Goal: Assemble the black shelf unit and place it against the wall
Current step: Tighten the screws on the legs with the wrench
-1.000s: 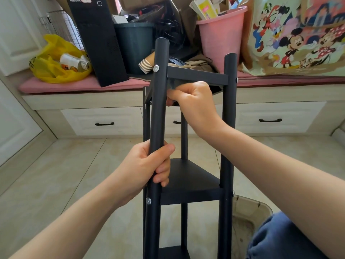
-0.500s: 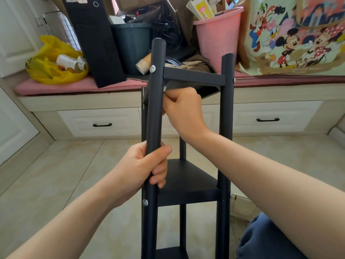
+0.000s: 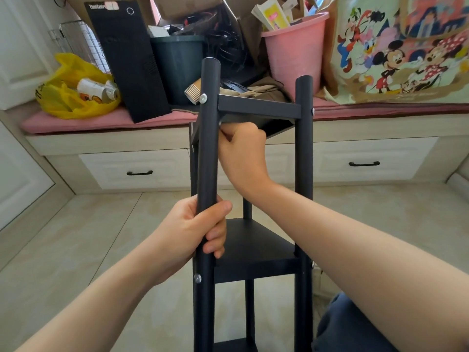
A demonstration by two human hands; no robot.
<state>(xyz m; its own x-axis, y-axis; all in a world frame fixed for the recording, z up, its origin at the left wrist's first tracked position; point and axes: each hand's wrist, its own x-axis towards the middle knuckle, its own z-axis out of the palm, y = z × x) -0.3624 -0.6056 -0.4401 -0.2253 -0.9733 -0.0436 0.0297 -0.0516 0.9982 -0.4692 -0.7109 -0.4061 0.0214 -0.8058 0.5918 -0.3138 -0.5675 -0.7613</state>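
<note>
We see the black shelf unit (image 3: 256, 107) in front of us, with the left hand (image 3: 195, 229) wrapped round its left post (image 3: 208, 148) just above the middle shelf (image 3: 253, 245). The right hand (image 3: 243, 151) is curled against the underside of the top shelf (image 3: 274, 124), beside that post; its fingertips are hidden, so we can't tell what they hold. Behind on the pink cushion (image 3: 76, 123): yellow bag (image 3: 73, 97), black PC tower (image 3: 129, 59), dark bin (image 3: 177, 64), pink bucket (image 3: 297, 54), cartoon bag (image 3: 406, 52).

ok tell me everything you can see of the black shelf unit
The black shelf unit stands upright: matte, metal-looking round posts joined by flat tiers with silver screws. The left hand grips the nearest post at mid-height; the right hand is curled under the top tier, fingertips hidden. Its base is out of frame.
</note>
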